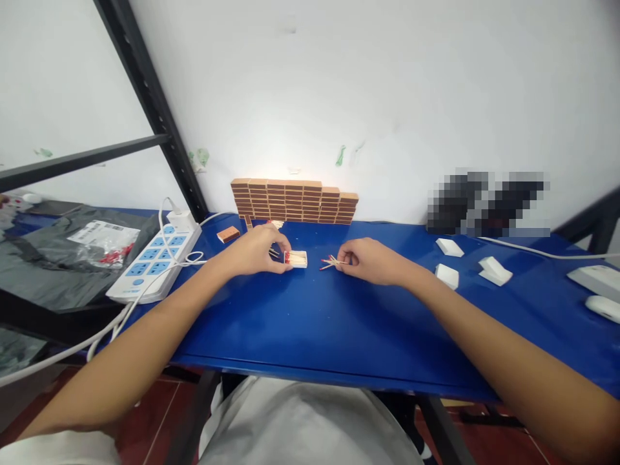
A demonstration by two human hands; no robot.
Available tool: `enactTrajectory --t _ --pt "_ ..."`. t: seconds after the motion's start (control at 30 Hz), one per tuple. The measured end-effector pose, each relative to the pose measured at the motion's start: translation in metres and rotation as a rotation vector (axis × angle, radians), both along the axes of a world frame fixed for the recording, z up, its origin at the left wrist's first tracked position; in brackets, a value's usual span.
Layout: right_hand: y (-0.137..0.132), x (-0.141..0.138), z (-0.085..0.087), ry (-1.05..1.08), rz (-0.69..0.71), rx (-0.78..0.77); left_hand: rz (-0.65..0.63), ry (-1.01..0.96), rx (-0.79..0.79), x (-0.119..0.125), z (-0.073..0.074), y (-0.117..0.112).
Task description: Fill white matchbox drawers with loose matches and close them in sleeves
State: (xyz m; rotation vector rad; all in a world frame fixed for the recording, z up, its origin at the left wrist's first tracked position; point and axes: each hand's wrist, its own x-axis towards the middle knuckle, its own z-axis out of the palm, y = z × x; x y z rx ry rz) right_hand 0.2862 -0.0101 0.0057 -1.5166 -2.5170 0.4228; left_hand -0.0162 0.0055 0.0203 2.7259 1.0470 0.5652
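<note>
My left hand [269, 250] is closed on the left end of a small white matchbox tray [301, 263]. Red-tipped matches [296, 257] lie in that tray. To its right, my right hand [364, 259] pinches a few loose matches [332, 262] with red heads, which fan out to the left just above or on the blue table. Behind my left hand lie more matches [277, 224], and dark sticks show under its fingers. A brown matchbox [228, 234] rests to the left of that hand.
Stacked matchboxes [293, 201] form a low wall at the table's back. A white power strip [155, 261] with cables stands left on the blue table [300, 329]. Several white pieces [447, 276] lie at right. A black metal frame [155, 110] rises at left.
</note>
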Motion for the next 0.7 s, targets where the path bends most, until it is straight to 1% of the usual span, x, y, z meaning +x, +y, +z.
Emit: enactTrajectory --t 0.1,0.2,0.27,0.47,0.7 --pt "-0.005 0.009 0.001 -0.001 0.017 0.013 -0.046 0.003 -0.071 0.008 -0.003 -0.005" --pt "-0.006 0.014 0.003 0.010 0.053 0.050 -0.059 0.015 -0.095 0.012 -0.004 -0.009" --pt "-0.007 0.017 0.003 0.029 0.075 0.044 -0.068 0.017 -0.100 0.013 -0.005 -0.010" --pt "-0.006 0.022 -0.006 0.033 0.072 0.080 -0.096 0.014 -0.109 0.015 -0.008 -0.010" --pt "0.000 0.023 -0.012 0.031 0.050 0.087 -0.093 0.025 -0.122 0.020 -0.006 -0.015"
